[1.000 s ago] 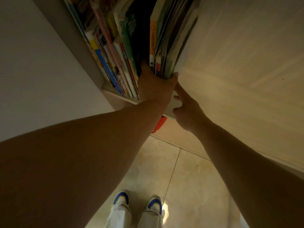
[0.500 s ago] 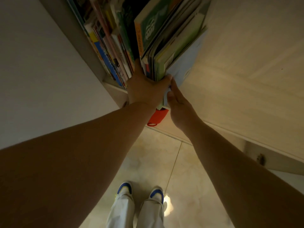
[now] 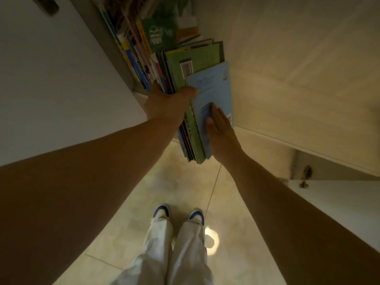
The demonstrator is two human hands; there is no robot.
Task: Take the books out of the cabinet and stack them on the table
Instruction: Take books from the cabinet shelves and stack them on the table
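Gripping book bundle, left hand; barcode label unreadable.

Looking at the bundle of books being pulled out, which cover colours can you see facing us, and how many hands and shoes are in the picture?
Light blue cover: 1
Green cover: 1
Hands on the bundle: 2, the left gripping it, the right flat against the blue cover
Shoes: 2
Total: 6
The thinner books squeezed in the bundle are too tightly packed to count.

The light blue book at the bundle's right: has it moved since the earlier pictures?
Yes. The light blue book has slid out of the cabinet, past the shelf edge, toward the person.
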